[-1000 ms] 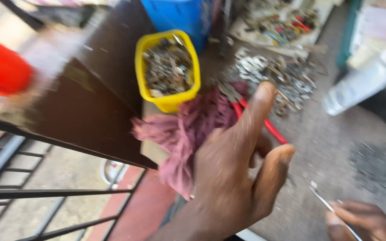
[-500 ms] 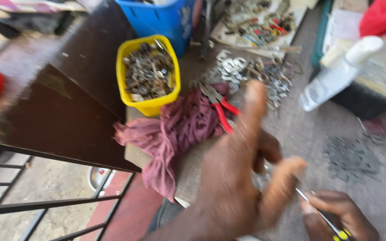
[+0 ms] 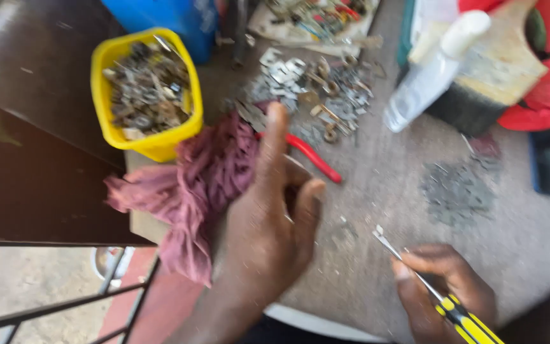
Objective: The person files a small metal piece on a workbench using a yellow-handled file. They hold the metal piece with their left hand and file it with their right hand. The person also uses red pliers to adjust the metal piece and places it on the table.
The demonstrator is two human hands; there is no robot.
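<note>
My left hand [image 3: 274,220] hovers over the grey work surface [image 3: 377,191] beside a crumpled maroon rag [image 3: 205,175], index finger raised and the other fingers curled; whether it holds anything small is hidden by blur. Just beyond its fingers lie red-handled pliers [image 3: 310,156]. My right hand [image 3: 444,286], at the lower right, grips a screwdriver [image 3: 428,286] with a yellow and black handle, its metal tip pointing up and left over the surface.
A yellow tub [image 3: 151,143] of small metal parts stands at the back left beside a blue container [image 3: 173,19]. Loose keys and metal pieces [image 3: 313,83] are scattered behind. A white bottle [image 3: 431,70] lies at the right. A dark board [image 3: 27,140] and railing [image 3: 65,299] are at left.
The view has swung so the tub and rag sit further right. My left hand has lowered slightly. My right hand with the screwdriver has come further into view.
</note>
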